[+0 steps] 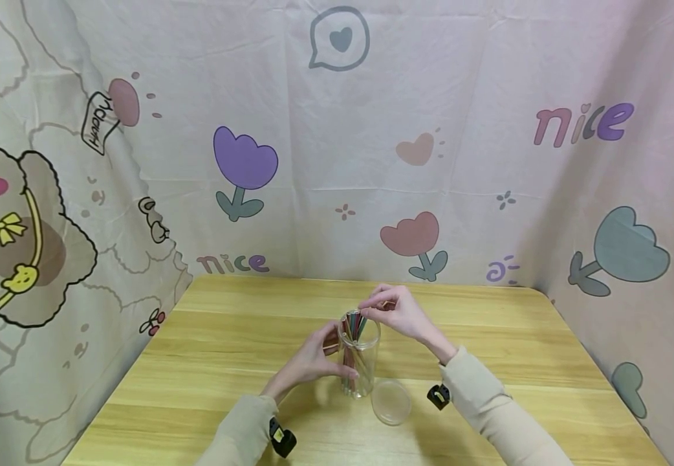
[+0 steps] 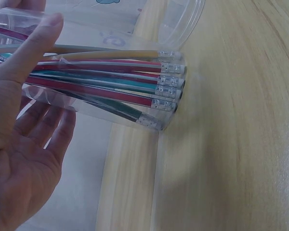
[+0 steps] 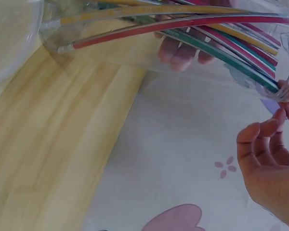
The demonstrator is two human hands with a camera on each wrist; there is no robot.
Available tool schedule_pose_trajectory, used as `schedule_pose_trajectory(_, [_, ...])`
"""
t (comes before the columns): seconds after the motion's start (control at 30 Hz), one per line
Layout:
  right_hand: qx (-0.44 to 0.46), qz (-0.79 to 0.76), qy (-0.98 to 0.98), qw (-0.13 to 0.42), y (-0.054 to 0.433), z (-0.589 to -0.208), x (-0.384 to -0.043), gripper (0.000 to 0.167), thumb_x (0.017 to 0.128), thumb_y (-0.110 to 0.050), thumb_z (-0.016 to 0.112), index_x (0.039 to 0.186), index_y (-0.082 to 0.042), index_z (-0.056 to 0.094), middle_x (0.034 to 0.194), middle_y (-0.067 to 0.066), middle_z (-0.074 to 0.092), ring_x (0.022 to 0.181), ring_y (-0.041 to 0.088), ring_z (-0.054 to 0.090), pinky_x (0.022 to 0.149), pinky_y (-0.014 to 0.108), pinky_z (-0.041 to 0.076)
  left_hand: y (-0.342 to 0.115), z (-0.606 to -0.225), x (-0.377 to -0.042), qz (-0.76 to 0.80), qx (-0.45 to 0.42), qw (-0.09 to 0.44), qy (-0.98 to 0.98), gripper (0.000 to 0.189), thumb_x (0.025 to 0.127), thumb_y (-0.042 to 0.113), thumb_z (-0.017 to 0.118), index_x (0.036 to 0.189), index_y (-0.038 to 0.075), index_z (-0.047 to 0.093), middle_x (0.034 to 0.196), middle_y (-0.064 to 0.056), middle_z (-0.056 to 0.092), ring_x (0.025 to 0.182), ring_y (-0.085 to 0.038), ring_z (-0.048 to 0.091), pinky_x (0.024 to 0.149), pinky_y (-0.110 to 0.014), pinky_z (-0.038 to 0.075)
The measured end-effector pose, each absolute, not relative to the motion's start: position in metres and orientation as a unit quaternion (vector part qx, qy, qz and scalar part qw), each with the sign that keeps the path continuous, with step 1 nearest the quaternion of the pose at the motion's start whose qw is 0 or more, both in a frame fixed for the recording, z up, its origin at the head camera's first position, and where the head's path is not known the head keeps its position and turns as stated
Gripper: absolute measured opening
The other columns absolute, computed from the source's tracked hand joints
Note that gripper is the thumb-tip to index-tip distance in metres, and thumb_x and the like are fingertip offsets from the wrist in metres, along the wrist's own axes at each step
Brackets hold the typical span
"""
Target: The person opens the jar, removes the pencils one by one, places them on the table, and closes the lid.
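A clear plastic jar stands on the wooden table, with several coloured pencils leaning inside it. Their eraser ends point down at the jar's base. My left hand grips the jar from the left, thumb on the near side and fingers round the far side. Over the mouth is my right hand, its thumb and forefinger pinching the upper end of a green pencil at the rim. In the right wrist view the other fingers of that hand are curled and partly cut off by the frame edge.
A round clear lid lies flat on the table, just right of the jar's base. A printed cloth hangs behind the table and continues along both sides. Each wrist wears a small black camera.
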State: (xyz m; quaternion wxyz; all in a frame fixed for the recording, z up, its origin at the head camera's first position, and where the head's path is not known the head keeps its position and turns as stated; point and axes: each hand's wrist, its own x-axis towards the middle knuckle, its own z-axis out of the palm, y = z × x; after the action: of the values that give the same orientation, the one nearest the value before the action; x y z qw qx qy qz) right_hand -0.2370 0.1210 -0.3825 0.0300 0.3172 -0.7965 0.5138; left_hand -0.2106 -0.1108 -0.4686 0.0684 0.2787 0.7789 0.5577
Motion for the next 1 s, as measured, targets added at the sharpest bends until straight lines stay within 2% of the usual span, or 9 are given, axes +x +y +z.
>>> schedule_pose_trajectory(0.17, [0.337, 0.467, -0.811, 0.099, 0.118, -0.382, -0.233, 0.007, 0.087, -0.004, 0.075, 0.093, -0.005, 0.079, 0.085, 0.007, 0.065, 0.07, 0.002, 0.047, 0.06, 0.015, 0.043, -0.11, -0.468, -0.21, 0.56, 0.279, 0.066, 0.777, 0.088, 0.069, 0.016, 0.092, 0.144, 0.004, 0.046, 0.139, -0.018, 0.061, 0.13, -0.037, 0.06, 0.114, -0.047, 0.049])
schedule_pose_trajectory(0.3, [0.333, 0.466, -0.812, 0.114, 0.117, -0.382, -0.231, 0.005, 0.089, -0.005, 0.073, 0.093, -0.005, 0.077, 0.086, 0.006, 0.067, 0.073, 0.004, 0.049, 0.062, 0.016, 0.046, -0.11, -0.468, -0.21, 0.56, 0.28, 0.066, 0.777, 0.087, 0.069, 0.015, 0.093, 0.143, 0.004, 0.047, 0.138, -0.017, 0.061, 0.129, -0.036, 0.06, 0.113, -0.046, 0.05])
schedule_pose_trajectory(0.5, [0.306, 0.518, -0.793, 0.096, 0.119, -0.383, -0.228, 0.008, 0.097, -0.004, 0.064, 0.1, 0.002, 0.068, 0.098, 0.019, 0.067, 0.081, 0.004, 0.055, 0.064, 0.016, 0.051, -0.11, -0.468, -0.21, 0.563, 0.282, 0.066, 0.774, 0.087, 0.069, 0.015, 0.092, 0.143, 0.004, 0.047, 0.139, -0.017, 0.061, 0.13, -0.037, 0.059, 0.114, -0.046, 0.049])
schedule_pose_trajectory(0.6, [0.3, 0.549, -0.776, 0.084, 0.121, -0.383, -0.227, 0.011, 0.101, -0.005, 0.058, 0.104, 0.004, 0.064, 0.101, 0.019, 0.068, 0.081, 0.002, 0.056, 0.067, 0.015, 0.051, -0.11, -0.468, -0.21, 0.562, 0.282, 0.066, 0.775, 0.086, 0.07, 0.015, 0.092, 0.142, 0.004, 0.047, 0.138, -0.017, 0.061, 0.13, -0.037, 0.059, 0.114, -0.046, 0.049])
schedule_pose_trajectory(0.73, [0.324, 0.589, -0.736, 0.086, 0.124, -0.384, -0.228, 0.013, 0.104, -0.002, 0.049, 0.106, 0.008, 0.057, 0.099, 0.014, 0.07, 0.069, 0.001, 0.051, 0.054, 0.017, 0.046, -0.111, -0.468, -0.21, 0.559, 0.28, 0.066, 0.778, 0.085, 0.07, 0.015, 0.092, 0.141, 0.005, 0.048, 0.137, -0.016, 0.062, 0.129, -0.037, 0.06, 0.114, -0.046, 0.049])
schedule_pose_trajectory(0.83, [0.346, 0.613, -0.704, 0.091, 0.127, -0.385, -0.228, 0.015, 0.106, -0.002, 0.043, 0.106, 0.012, 0.049, 0.094, 0.024, 0.071, 0.061, 0.001, 0.051, 0.045, 0.019, 0.04, -0.11, -0.468, -0.21, 0.557, 0.278, 0.067, 0.78, 0.085, 0.07, 0.016, 0.092, 0.142, 0.004, 0.048, 0.137, -0.016, 0.062, 0.129, -0.036, 0.06, 0.114, -0.047, 0.049])
schedule_pose_trajectory(0.93, [0.357, 0.63, -0.683, 0.091, 0.128, -0.384, -0.228, 0.019, 0.108, -0.005, 0.038, 0.106, 0.014, 0.042, 0.093, 0.036, 0.067, 0.061, 0.001, 0.057, 0.044, 0.019, 0.044, -0.11, -0.469, -0.211, 0.557, 0.276, 0.069, 0.781, 0.087, 0.07, 0.016, 0.092, 0.143, 0.004, 0.047, 0.139, -0.017, 0.061, 0.13, -0.036, 0.06, 0.114, -0.048, 0.049])
schedule_pose_trajectory(1.0, [0.358, 0.643, -0.671, 0.093, 0.128, -0.384, -0.227, 0.021, 0.109, -0.006, 0.037, 0.107, 0.015, 0.039, 0.091, 0.038, 0.066, 0.06, 0.002, 0.059, 0.044, 0.02, 0.047, -0.11, -0.469, -0.21, 0.555, 0.275, 0.068, 0.782, 0.088, 0.07, 0.017, 0.092, 0.144, 0.004, 0.046, 0.139, -0.017, 0.061, 0.13, -0.036, 0.06, 0.114, -0.048, 0.049])
